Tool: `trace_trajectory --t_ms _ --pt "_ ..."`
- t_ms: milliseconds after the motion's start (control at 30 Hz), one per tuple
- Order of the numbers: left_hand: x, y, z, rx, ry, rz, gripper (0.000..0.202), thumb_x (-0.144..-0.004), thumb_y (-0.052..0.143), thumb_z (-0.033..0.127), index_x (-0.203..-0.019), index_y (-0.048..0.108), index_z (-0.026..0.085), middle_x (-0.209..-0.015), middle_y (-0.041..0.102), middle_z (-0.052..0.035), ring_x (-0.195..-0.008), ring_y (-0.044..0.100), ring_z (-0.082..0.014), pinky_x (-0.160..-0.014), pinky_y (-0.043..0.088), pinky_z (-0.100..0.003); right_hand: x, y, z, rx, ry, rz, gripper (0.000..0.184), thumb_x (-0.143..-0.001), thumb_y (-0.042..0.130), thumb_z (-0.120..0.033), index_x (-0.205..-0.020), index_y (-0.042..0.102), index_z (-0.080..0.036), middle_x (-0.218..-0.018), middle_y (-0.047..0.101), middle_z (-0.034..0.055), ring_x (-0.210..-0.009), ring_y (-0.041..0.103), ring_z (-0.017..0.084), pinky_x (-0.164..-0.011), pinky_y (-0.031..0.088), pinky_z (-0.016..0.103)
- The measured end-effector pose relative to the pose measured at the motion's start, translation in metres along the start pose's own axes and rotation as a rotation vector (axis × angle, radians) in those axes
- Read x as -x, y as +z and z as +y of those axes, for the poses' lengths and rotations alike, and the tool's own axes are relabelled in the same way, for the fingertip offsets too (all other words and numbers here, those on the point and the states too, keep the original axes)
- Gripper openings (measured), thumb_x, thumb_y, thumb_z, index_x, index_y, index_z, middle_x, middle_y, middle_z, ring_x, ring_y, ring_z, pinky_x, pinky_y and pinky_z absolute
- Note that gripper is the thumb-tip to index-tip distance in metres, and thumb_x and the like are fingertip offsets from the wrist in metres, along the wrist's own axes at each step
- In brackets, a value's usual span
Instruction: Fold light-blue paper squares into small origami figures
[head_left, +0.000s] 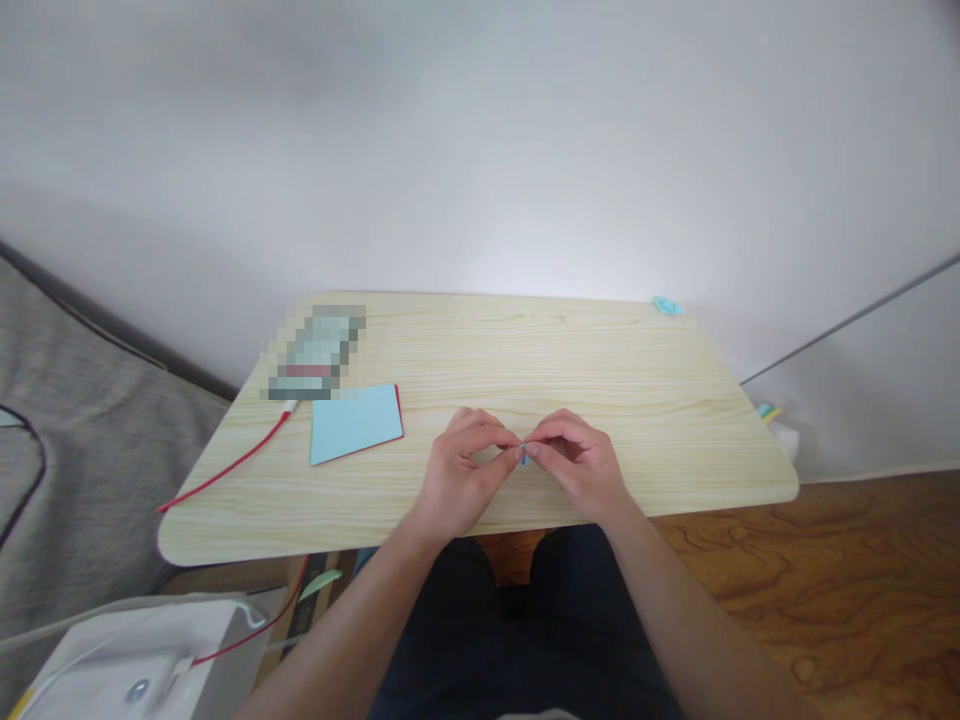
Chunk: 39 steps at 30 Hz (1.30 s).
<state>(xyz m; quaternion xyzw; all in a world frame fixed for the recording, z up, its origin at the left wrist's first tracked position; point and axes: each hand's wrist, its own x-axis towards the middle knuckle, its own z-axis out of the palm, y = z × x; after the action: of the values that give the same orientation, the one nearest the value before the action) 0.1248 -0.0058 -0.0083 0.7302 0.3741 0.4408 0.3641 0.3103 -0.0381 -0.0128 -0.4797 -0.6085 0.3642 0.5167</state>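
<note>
Hands: left hand (456, 472) and right hand (581, 468) meeting | fingers (512, 453) pinching tiny blue paper piece (523, 457) | over table (675, 400)

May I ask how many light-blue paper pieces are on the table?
3: a sheet beside the left hand, a scrap pinched between it and the right hand, a folded bit at the far right corner; more may be hidden.

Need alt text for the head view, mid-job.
The left hand and right hand pinch a tiny blue paper piece together above a pale wooden table. A blue paper sheet and red cable lie to their left.
</note>
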Motion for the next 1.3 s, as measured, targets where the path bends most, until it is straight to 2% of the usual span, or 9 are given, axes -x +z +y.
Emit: trace_trajectory --t_ms 333,567,933,1300 --pt "-0.0009 -0.0003 0.0025 0.033 -0.02 -0.008 0.009 -0.087 0.072 0.03 -0.082 0.077 0.025 -0.078 0.067 -0.0041 -0.082 0.06 -0.021 -0.079 0.047 -0.038 -0.0005 -0.0012 0.0009 -0.025 0.004 0.013 0.005 -0.089 0.072 -0.031 -0.088 0.074 -0.026 -0.086 0.067 0.003 -0.082 0.063 0.02 -0.076 0.05 0.035" --pt "-0.0008 -0.0012 0.0021 0.066 -0.033 -0.004 0.006 -0.088 0.071 0.028 -0.085 0.075 0.024 -0.081 0.069 -0.0033 -0.083 0.06 -0.0199 -0.081 0.047 -0.037 -0.0013 -0.0018 0.0009 -0.097 0.038 0.019 0.01 -0.089 0.071 -0.034 -0.089 0.072 -0.025 -0.086 0.067 0.0028 -0.083 0.063 0.019 -0.076 0.05 0.034" --pt "-0.0017 0.0003 0.0007 0.127 -0.031 0.089 0.007 -0.087 0.071 0.029 -0.09 0.075 0.023 -0.086 0.068 -0.0044 -0.083 0.06 -0.0186 -0.079 0.049 -0.035 -0.0002 0.0003 0.0022 -0.17 0.088 0.054 0.018 -0.091 0.069 -0.041 -0.097 0.067 -0.025 -0.089 0.068 0.0027 -0.083 0.064 0.018 -0.078 0.053 0.033" --pt "-0.0015 0.0021 -0.0032 0.179 -0.017 0.126 0.008 -0.086 0.073 0.025 -0.094 0.076 0.024 -0.094 0.067 -0.0058 -0.09 0.062 -0.0199 -0.083 0.051 -0.036 0.0002 0.0023 0.0019 -0.225 0.116 0.078 0.006 -0.089 0.069 -0.029 -0.091 0.067 -0.024 -0.09 0.071 0.0021 -0.083 0.067 0.018 -0.081 0.055 0.034"
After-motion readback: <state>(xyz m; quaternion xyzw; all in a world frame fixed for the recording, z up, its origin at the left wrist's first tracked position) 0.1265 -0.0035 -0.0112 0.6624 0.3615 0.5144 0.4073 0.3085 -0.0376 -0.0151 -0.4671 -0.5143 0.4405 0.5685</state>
